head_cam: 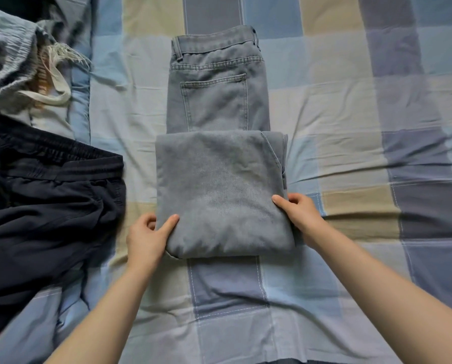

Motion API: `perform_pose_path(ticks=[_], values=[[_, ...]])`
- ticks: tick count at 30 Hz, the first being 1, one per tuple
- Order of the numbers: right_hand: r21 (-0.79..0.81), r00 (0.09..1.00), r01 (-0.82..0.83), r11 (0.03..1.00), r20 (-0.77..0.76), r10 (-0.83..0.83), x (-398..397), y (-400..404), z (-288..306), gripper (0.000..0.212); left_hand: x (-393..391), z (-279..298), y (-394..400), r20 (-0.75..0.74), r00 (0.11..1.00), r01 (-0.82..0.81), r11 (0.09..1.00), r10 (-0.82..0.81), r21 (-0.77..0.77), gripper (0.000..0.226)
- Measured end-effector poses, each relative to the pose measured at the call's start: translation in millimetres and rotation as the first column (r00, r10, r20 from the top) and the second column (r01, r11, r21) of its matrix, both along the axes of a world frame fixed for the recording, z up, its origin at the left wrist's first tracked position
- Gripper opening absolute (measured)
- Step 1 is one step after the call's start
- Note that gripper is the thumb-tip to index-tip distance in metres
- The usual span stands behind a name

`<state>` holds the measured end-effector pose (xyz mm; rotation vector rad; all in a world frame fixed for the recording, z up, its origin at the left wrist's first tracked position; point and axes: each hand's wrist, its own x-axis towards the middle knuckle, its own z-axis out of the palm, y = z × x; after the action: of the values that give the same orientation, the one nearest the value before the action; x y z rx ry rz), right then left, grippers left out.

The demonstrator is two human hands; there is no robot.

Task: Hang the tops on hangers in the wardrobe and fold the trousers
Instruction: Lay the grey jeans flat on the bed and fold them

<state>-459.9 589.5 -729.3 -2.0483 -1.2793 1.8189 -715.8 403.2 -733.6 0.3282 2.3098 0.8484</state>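
Left hand (147,236) and right hand (299,214) each grip a near corner of the half-folded grey jeans (219,185) on the checked bedspread (351,114).

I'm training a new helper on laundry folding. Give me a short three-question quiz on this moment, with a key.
1. True or false: the jeans lie with the waistband toward the person.
2. Which hand grips the folded end's left corner: the left hand or the right hand?
3. What dark garment lies to the left on the checked bedsheet?

Key: 1. False, the waistband lies at the far end. 2. The left hand. 3. The navy trousers with an elastic waist.
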Motion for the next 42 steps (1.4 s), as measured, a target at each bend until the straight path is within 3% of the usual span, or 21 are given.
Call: perform_pose_path(ticks=[3,6,9,13,17,21,25,29,33,36,39,42], values=[[0.018,0.993,0.002,1.000,0.116,-0.004,-1,3,-1,0.036,1,1,-7,0.013,0.999,0.043,0.998,-0.043,-0.054,0.036],[-0.046,0.971,-0.152,0.987,0.177,0.158,-8,6,-2,0.043,-4,2,-5,0.064,0.994,0.097,0.988,-0.090,-0.117,0.045],[-0.094,0.968,-0.167,0.981,0.174,0.182,-6,-1,5,0.062,-5,6,-5,0.156,0.980,0.140,0.985,-0.123,-0.103,0.038],[-0.215,0.998,-0.054,0.975,0.017,0.059,5,-27,23,0.043,-4,19,-2,0.326,0.942,0.085,0.996,-0.080,-0.001,0.014],[-0.153,1.000,0.001,0.988,-0.005,-0.002,14,-63,43,0.038,3,41,-15,0.427,0.904,0.015,0.998,-0.040,0.062,0.034],[-0.052,0.998,-0.011,0.999,0.055,0.014,34,-96,78,0.032,22,71,-48,0.414,0.910,-0.002,1.000,0.009,-0.019,0.036],[-0.125,0.996,0.012,0.992,0.090,-0.001,75,-152,124,0.027,57,126,-97,0.393,0.919,0.042,0.985,0.027,-0.165,0.039],[-0.154,0.975,-0.104,0.983,0.182,0.132,120,-195,177,0.041,91,191,-144,0.565,0.824,0.113,0.967,0.037,-0.228,0.057],[-0.263,0.970,-0.194,0.945,0.093,0.225,143,-207,221,0.045,100,233,-166,0.726,0.673,0.095,0.958,0.139,-0.271,0.072],[-0.337,0.960,-0.226,0.914,0.082,0.268,134,-196,235,0.031,95,243,-161,0.736,0.676,0.180,0.957,0.047,-0.226,0.054],[-0.436,0.981,-0.105,0.894,0.103,0.165,116,-164,237,0.022,77,246,-133,0.779,0.626,0.217,0.950,0.041,-0.224,0.029],[-0.410,0.994,-0.080,0.908,0.032,0.101,91,-110,238,0.022,41,243,-85,0.824,0.564,0.204,0.958,0.052,-0.200,0.034]])
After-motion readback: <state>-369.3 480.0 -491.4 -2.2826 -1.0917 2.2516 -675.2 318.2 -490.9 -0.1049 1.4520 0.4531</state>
